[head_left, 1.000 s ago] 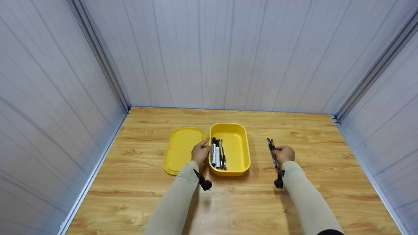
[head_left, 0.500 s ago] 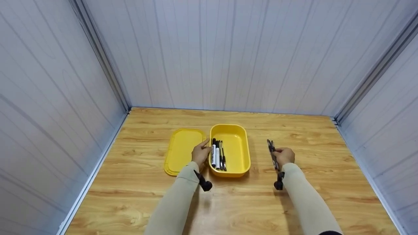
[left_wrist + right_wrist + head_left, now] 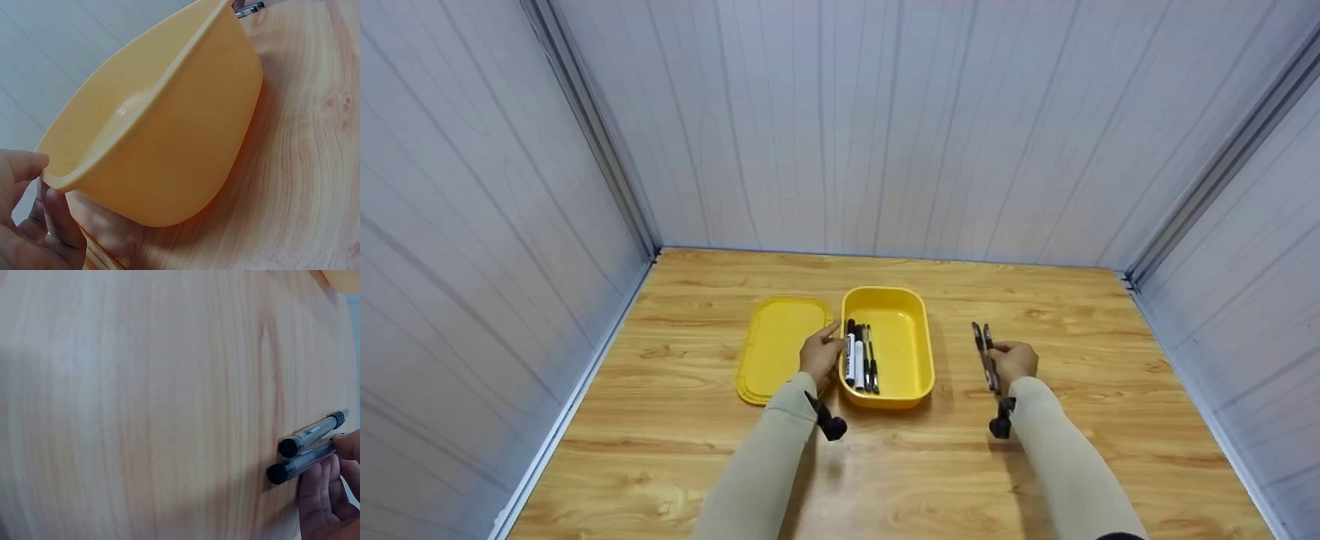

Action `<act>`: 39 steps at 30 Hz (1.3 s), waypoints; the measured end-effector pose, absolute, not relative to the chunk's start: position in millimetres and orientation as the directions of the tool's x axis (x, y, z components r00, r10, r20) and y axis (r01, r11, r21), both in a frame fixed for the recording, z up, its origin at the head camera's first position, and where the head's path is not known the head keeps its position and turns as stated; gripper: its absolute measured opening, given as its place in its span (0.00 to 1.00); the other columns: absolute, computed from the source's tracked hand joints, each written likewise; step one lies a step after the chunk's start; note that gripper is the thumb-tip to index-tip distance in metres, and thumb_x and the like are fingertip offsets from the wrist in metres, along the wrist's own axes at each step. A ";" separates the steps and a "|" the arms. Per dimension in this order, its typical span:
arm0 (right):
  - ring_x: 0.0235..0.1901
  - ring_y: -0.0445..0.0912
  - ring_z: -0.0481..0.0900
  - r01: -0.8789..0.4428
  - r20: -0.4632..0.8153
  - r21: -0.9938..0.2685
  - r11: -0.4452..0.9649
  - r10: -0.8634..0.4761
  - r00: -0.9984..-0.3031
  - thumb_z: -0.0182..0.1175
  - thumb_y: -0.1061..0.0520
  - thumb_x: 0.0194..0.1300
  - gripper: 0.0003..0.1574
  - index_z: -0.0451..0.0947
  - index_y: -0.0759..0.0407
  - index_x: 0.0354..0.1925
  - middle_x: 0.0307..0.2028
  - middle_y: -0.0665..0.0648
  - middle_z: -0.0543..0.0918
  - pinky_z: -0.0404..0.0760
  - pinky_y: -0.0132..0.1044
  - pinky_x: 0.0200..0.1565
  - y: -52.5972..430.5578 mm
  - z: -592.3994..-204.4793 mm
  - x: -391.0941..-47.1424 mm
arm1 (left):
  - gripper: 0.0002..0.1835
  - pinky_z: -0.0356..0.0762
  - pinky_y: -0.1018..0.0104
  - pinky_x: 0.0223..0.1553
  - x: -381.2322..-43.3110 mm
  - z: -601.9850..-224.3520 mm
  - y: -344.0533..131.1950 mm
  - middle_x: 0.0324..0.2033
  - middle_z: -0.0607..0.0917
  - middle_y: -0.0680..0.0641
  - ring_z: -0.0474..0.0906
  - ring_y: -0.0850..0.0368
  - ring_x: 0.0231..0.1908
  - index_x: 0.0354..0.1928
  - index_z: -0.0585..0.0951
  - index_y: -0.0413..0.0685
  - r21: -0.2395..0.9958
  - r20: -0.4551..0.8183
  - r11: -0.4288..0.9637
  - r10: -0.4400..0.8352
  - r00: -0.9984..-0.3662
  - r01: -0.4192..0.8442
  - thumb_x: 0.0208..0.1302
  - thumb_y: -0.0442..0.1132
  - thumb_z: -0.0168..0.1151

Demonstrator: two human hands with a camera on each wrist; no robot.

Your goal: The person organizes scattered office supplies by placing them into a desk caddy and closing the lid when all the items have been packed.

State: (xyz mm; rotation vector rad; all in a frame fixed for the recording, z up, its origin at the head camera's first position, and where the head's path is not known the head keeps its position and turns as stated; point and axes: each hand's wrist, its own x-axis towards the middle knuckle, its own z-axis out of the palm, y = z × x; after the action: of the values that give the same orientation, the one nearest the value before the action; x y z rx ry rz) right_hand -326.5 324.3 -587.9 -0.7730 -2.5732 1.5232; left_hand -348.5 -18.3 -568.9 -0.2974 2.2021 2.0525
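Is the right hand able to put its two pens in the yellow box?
Probably yes: the right hand holds two pens, the yellow box is open, and bare table lies between.

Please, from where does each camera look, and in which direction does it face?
Head: high, facing forward and down at the table; both sleeves, left hand, right hand.
Left wrist: low beside the yellow box; fingers.
Right wrist: faces along the tabletop at two pens; fingertips.
Shared: box and pens also show in the head view.
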 end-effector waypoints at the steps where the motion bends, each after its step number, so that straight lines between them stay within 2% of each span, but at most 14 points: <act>1: 0.41 0.54 0.79 0.389 -0.201 -0.838 0.383 0.447 -0.872 0.57 0.60 0.61 0.16 0.79 0.64 0.48 0.43 0.64 0.80 0.77 0.43 0.40 324.8 -588.3 -327.1 | 0.26 0.63 0.71 0.17 -348.5 -569.1 -18.4 0.36 0.81 0.44 0.64 0.62 0.15 0.59 0.74 0.58 0.972 -0.221 0.062 -0.064 -0.973 -0.225 0.56 0.34 0.60; 6: 0.42 0.53 0.78 0.385 -0.199 -0.853 0.353 0.462 -0.864 0.57 0.58 0.60 0.17 0.80 0.62 0.47 0.44 0.63 0.80 0.77 0.42 0.41 324.9 -585.6 -329.2 | 0.26 0.66 0.71 0.20 -347.7 -568.4 -18.1 0.38 0.81 0.43 0.68 0.61 0.20 0.58 0.75 0.57 0.973 -0.218 0.061 -0.067 -0.974 -0.223 0.56 0.34 0.61; 11: 0.41 0.51 0.79 0.340 -0.173 -0.880 0.331 0.442 -0.880 0.56 0.57 0.62 0.18 0.78 0.62 0.50 0.45 0.63 0.80 0.78 0.37 0.37 321.1 -576.3 -329.6 | 0.26 0.64 0.70 0.18 -348.4 -568.3 -18.0 0.38 0.81 0.42 0.65 0.62 0.16 0.59 0.74 0.58 0.974 -0.216 0.062 -0.059 -0.975 -0.220 0.55 0.34 0.60; 17: 0.41 0.53 0.79 0.310 -0.195 -0.925 0.221 0.424 -0.885 0.56 0.56 0.62 0.20 0.77 0.64 0.52 0.45 0.65 0.80 0.79 0.33 0.34 314.1 -565.1 -328.7 | 0.26 0.65 0.71 0.19 -347.8 -566.6 -19.0 0.39 0.82 0.44 0.68 0.61 0.19 0.59 0.74 0.58 0.971 -0.211 0.101 -0.053 -0.976 -0.215 0.56 0.35 0.61; 21: 0.39 0.51 0.80 0.292 -0.197 -0.935 0.201 0.390 -0.899 0.57 0.56 0.63 0.22 0.75 0.65 0.53 0.45 0.66 0.79 0.79 0.32 0.34 309.8 -561.3 -327.4 | 0.26 0.65 0.71 0.20 -347.6 -566.9 -19.3 0.39 0.82 0.44 0.69 0.60 0.20 0.59 0.74 0.59 0.967 -0.226 0.110 -0.047 -0.973 -0.230 0.57 0.36 0.60; 25: 0.34 0.46 0.80 0.268 -0.192 -0.948 0.170 0.367 -0.910 0.57 0.57 0.63 0.21 0.76 0.65 0.52 0.42 0.65 0.81 0.78 0.31 0.32 303.1 -558.3 -326.5 | 0.27 0.64 0.71 0.17 -348.9 -567.7 -18.9 0.40 0.81 0.44 0.67 0.61 0.17 0.59 0.73 0.61 0.966 -0.237 0.094 -0.044 -0.970 -0.241 0.56 0.35 0.60; 29: 0.38 0.50 0.79 0.249 -0.214 -0.967 0.057 0.347 -0.913 0.57 0.58 0.63 0.20 0.76 0.66 0.52 0.43 0.65 0.79 0.79 0.34 0.36 291.7 -554.7 -326.7 | 0.26 0.61 0.71 0.16 -349.5 -568.0 -18.8 0.38 0.81 0.45 0.62 0.62 0.14 0.59 0.74 0.61 0.967 -0.230 0.104 -0.050 -0.972 -0.234 0.56 0.36 0.60; 33: 0.45 0.56 0.76 0.240 -0.231 -0.971 -0.006 0.305 -0.924 0.58 0.56 0.62 0.22 0.75 0.64 0.53 0.46 0.66 0.78 0.79 0.36 0.39 283.9 -556.8 -331.4 | 0.25 0.65 0.71 0.21 -348.7 -566.5 -19.0 0.38 0.82 0.47 0.69 0.60 0.22 0.58 0.75 0.59 0.970 -0.213 0.112 -0.056 -0.976 -0.218 0.57 0.36 0.61; 36: 0.41 0.54 0.79 0.221 -0.214 -0.975 -0.003 0.279 -0.936 0.59 0.57 0.61 0.21 0.76 0.66 0.51 0.40 0.63 0.81 0.80 0.35 0.37 275.0 -554.1 -332.8 | 0.25 0.68 0.70 0.26 -347.7 -565.3 -18.9 0.38 0.82 0.47 0.73 0.57 0.29 0.59 0.74 0.59 0.970 -0.209 0.110 -0.056 -0.976 -0.215 0.57 0.36 0.61; 39: 0.34 0.49 0.80 0.206 -0.200 -0.979 -0.005 0.258 -0.945 0.58 0.61 0.61 0.20 0.75 0.70 0.50 0.35 0.60 0.81 0.80 0.34 0.35 260.8 -545.6 -331.6 | 0.26 0.70 0.69 0.28 -347.0 -565.5 -18.6 0.38 0.82 0.46 0.75 0.56 0.31 0.59 0.74 0.58 0.971 -0.202 0.117 -0.056 -0.978 -0.207 0.57 0.36 0.61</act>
State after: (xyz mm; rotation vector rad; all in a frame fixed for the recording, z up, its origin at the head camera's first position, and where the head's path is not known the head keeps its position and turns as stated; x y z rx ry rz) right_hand -331.6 260.8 -545.6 -0.5101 -2.1892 2.1406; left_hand -347.0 -18.6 -565.5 -0.2678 2.2593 1.9959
